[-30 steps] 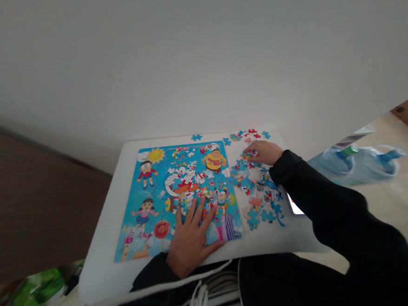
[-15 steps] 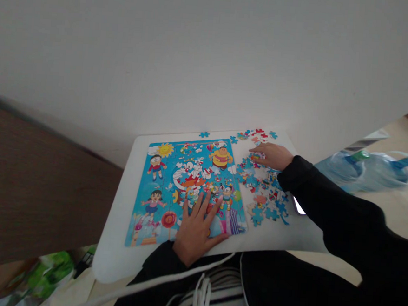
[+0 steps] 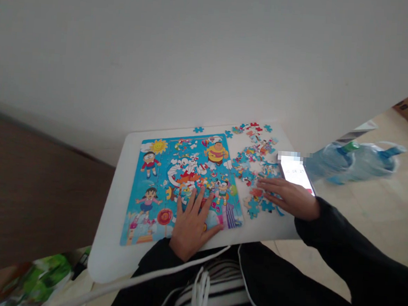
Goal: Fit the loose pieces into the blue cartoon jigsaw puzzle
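Observation:
A blue cartoon jigsaw puzzle point(image 3: 162, 182) lies on a small white table, its picture partly filled in. My left hand point(image 3: 192, 224) rests flat on its lower middle, fingers spread, holding nothing. To the right of the board is a scatter of loose puzzle pieces point(image 3: 252, 206). Over the lower part of that scatter is my right hand point(image 3: 290, 196), palm down with fingers stretched out; no piece shows in it, though the underside is hidden. A lit phone point(image 3: 295, 171) lies just behind this hand, partly covered by it.
The white table point(image 3: 110, 225) stands against a pale wall point(image 3: 211, 55). One lone piece point(image 3: 198, 130) lies near its back edge. Large clear water bottles point(image 3: 360, 161) are on the floor at the right. A brown wooden panel point(image 3: 41, 188) stands at the left, and a white cord point(image 3: 153, 275) crosses in front.
My right hand has moved from the upper loose pieces down and to the right, its fingers now straighter, uncovering much of the phone. My left hand stays on the puzzle. The view has shifted slightly.

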